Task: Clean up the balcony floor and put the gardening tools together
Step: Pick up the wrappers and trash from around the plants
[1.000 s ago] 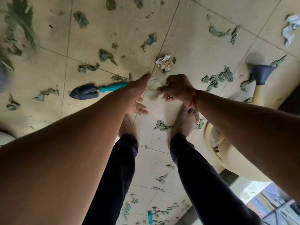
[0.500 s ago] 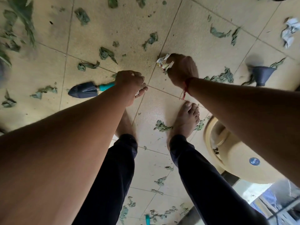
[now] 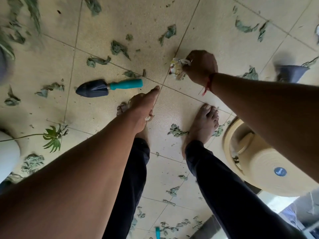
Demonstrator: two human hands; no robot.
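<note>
So the crumpled wrapper (image 3: 177, 69) is pinched up in the right hand (image 3: 200, 66), fingers curled tight over it, and it sticks out from the fingertip side, right by a tile seam of the floor (image 3: 174, 109). The left hand (image 3: 143, 107) hangs lower, near where four tiles meet. One finger points straight out, and the others fold over a small white scrap (image 3: 148, 118).

The teal-handled trowel (image 3: 107, 87) lies flat on the next tile over. Its handle end is just beside that pointing fingertip but not touching it, and the blade faces away from the hand. A second dark blue tool (image 3: 291, 73) sits well apart on the far side of the right arm; it's blurry.

Dried leaves (image 3: 119, 49) are scattered over basically every tile, with one clump touching the right foot (image 3: 203, 121).

As for room, the tile between the two hands is mostly bare. A beige tub (image 3: 264, 168) crowds the right foot's side, and a white pot (image 3: 6, 152) with a green frond (image 3: 52, 138) sits over at the opposite edge of the view.
</note>
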